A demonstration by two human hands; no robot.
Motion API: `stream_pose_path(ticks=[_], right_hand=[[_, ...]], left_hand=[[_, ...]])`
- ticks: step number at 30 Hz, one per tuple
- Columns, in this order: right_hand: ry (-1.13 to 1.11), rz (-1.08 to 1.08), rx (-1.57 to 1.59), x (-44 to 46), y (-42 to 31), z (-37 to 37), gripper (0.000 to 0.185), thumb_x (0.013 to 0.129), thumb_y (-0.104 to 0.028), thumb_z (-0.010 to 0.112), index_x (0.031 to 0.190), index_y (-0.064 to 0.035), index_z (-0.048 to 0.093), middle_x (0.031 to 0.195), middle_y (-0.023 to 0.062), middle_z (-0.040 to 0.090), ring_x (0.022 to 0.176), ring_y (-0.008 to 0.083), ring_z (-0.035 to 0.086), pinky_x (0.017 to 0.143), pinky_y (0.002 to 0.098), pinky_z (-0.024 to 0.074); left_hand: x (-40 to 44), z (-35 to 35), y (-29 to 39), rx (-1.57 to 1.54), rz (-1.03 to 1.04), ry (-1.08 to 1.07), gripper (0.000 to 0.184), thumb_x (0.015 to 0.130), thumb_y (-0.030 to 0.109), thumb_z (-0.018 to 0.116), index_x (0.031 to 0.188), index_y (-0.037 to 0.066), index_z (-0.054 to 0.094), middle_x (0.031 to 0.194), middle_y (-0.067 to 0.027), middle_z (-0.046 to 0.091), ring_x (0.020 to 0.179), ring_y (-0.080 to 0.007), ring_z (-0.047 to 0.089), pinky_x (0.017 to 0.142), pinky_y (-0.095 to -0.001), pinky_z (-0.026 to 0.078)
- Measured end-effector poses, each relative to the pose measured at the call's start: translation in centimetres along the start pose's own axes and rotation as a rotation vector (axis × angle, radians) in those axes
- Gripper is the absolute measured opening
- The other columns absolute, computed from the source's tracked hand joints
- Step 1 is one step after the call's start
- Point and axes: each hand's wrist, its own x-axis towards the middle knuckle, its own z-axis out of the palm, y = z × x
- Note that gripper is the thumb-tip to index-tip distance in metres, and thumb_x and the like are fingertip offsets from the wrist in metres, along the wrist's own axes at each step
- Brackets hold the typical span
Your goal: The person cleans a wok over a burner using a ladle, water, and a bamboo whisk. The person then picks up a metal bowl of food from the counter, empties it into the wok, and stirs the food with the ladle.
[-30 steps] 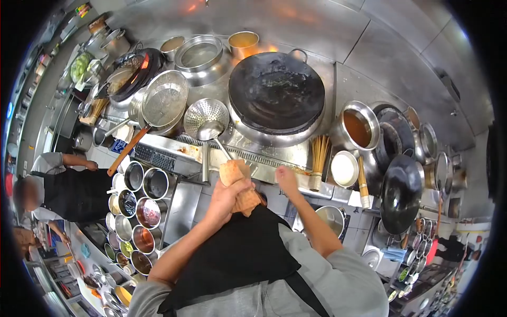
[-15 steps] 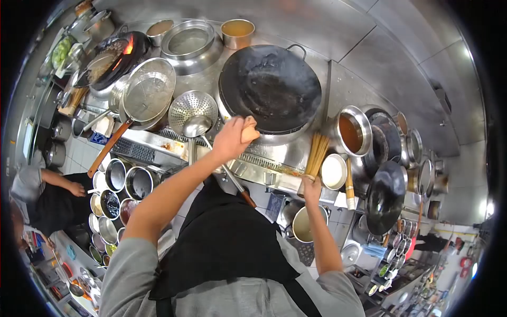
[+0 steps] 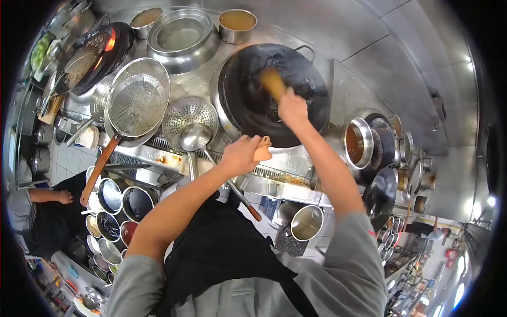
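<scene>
A large black wok [image 3: 240,95] sits on the stove in front of me. Inside it, my right hand [image 3: 293,109] grips a bamboo brush [image 3: 272,83] whose bristles are blurred by motion. At the wok's near left rim, my left hand [image 3: 238,157] is closed on a folded tan cloth [image 3: 262,150]; whatever part of the wok lies under the cloth is hidden. A metal ladle [image 3: 194,137] rests on a perforated skimmer [image 3: 178,112] just left of that hand.
A wire strainer [image 3: 138,92] with a wooden handle lies left. Behind stand a wide steel pot [image 3: 182,58] and a pot of yellowish liquid [image 3: 237,26]. A pot of brown sauce [image 3: 356,142] is at right. Flame [image 3: 110,40] shows far left; another person's arm [image 3: 50,195] is below.
My right hand has carried the bamboo brush from beside the stove's right front up into the wok. My left hand stays on the cloth at the near rim.
</scene>
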Motion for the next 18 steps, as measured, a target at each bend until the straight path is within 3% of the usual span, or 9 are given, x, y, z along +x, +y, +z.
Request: stream_pose_path(ticks=[1, 2, 3, 4, 8, 10, 12, 15, 18], right_hand=[[0.034, 0.215, 0.038, 3.1, -0.6, 2.2, 0.023, 0.087, -0.009, 0.059, 0.107, 0.0002, 0.068, 0.105, 0.0187, 0.065, 0.083, 0.0314, 0.072, 0.072, 0.0391, 0.0621], [0.028, 0.213, 0.035, 3.1, -2.2, 3.0, 0.023, 0.087, -0.009, 0.059, 0.107, 0.0002, 0.068, 0.105, 0.0187, 0.065, 0.083, 0.0314, 0.072, 0.072, 0.0391, 0.0621], [0.086, 0.140, -0.019, 2.2, -3.9, 3.8, 0.024, 0.088, -0.009, 0.059, 0.108, 0.0005, 0.068, 0.104, 0.0193, 0.064, 0.084, 0.0319, 0.073, 0.072, 0.0393, 0.0626], [0.143, 0.067, -0.071, 0.7, -5.1, 4.1, 0.024, 0.088, -0.009, 0.059, 0.108, 0.0008, 0.067, 0.104, 0.0199, 0.064, 0.085, 0.0325, 0.073, 0.072, 0.0394, 0.0631], [-0.136, -0.114, 0.010, -6.5, -6.4, -4.3, 0.024, 0.086, -0.011, 0.061, 0.106, 0.0011, 0.067, 0.104, 0.0202, 0.063, 0.088, 0.0344, 0.073, 0.070, 0.0401, 0.0629], [-0.194, -0.024, -0.048, -4.3, -4.9, -4.8, 0.023, 0.086, -0.012, 0.062, 0.105, -0.0008, 0.068, 0.103, 0.0182, 0.063, 0.087, 0.0334, 0.074, 0.068, 0.0418, 0.0625], [-0.013, 0.198, 0.010, 1.8, -1.3, 1.6, 0.028, 0.090, -0.015, 0.063, 0.115, -0.0020, 0.066, 0.108, 0.0193, 0.061, 0.081, 0.0375, 0.073, 0.071, 0.0466, 0.0608], [0.211, 0.341, 0.139, 0.6, -1.7, 3.5, 0.038, 0.091, -0.017, 0.065, 0.126, -0.0016, 0.060, 0.110, 0.0206, 0.060, 0.080, 0.0388, 0.073, 0.070, 0.0468, 0.0604], [-0.097, 0.112, 0.096, -3.8, -2.4, 1.9, 0.040, 0.091, -0.012, 0.060, 0.130, -0.0025, 0.058, 0.109, 0.0219, 0.060, 0.081, 0.0394, 0.072, 0.071, 0.0485, 0.0599]], left_hand=[[-0.1, 0.1, -0.1, -0.007, 0.009, 0.018, 0.045, 0.077, 0.017, 0.075, 0.113, 0.008, 0.050, 0.106, -0.0136, 0.068, 0.112, -0.0348, 0.061, 0.085, -0.0484, 0.055], [-0.1, 0.2, -0.2, -0.015, 0.018, 0.035, 0.045, 0.076, 0.016, 0.075, 0.113, 0.008, 0.050, 0.106, -0.0132, 0.068, 0.112, -0.0345, 0.060, 0.086, -0.0482, 0.056], [0.3, 0.6, -0.7, -0.025, 0.023, 0.015, 0.046, 0.080, 0.026, 0.077, 0.115, 0.009, 0.052, 0.107, -0.0155, 0.066, 0.110, -0.0361, 0.062, 0.084, -0.0488, 0.054], [0.3, 1.1, -1.0, -0.032, 0.021, 0.014, 0.046, 0.080, 0.026, 0.077, 0.115, 0.009, 0.052, 0.107, -0.0155, 0.066, 0.110, -0.0361, 0.062, 0.084, -0.0488, 0.054], [-0.2, 1.9, -0.4, -0.067, 0.084, 0.069, 0.044, 0.082, 0.031, 0.076, 0.113, 0.007, 0.054, 0.107, -0.0135, 0.067, 0.106, -0.0351, 0.062, 0.084, -0.0471, 0.054], [-0.6, 1.7, 0.2, -0.092, 0.069, 0.106, 0.044, 0.083, 0.032, 0.076, 0.112, 0.007, 0.055, 0.107, -0.0135, 0.067, 0.107, -0.0344, 0.061, 0.084, -0.0462, 0.054], [-0.6, 2.3, -0.5, -0.062, 0.099, 0.143, 0.044, 0.083, 0.032, 0.077, 0.112, 0.007, 0.054, 0.106, -0.0135, 0.067, 0.108, -0.0339, 0.061, 0.085, -0.0457, 0.054], [-0.3, 1.9, -0.7, -0.075, 0.048, 0.120, 0.045, 0.082, 0.028, 0.078, 0.113, 0.007, 0.052, 0.107, -0.0136, 0.066, 0.110, -0.0345, 0.060, 0.086, -0.0466, 0.053], [-0.3, 1.8, -0.5, -0.040, 0.042, 0.129, 0.044, 0.083, 0.028, 0.077, 0.113, 0.007, 0.052, 0.110, -0.0143, 0.065, 0.110, -0.0349, 0.060, 0.087, -0.0471, 0.053]])
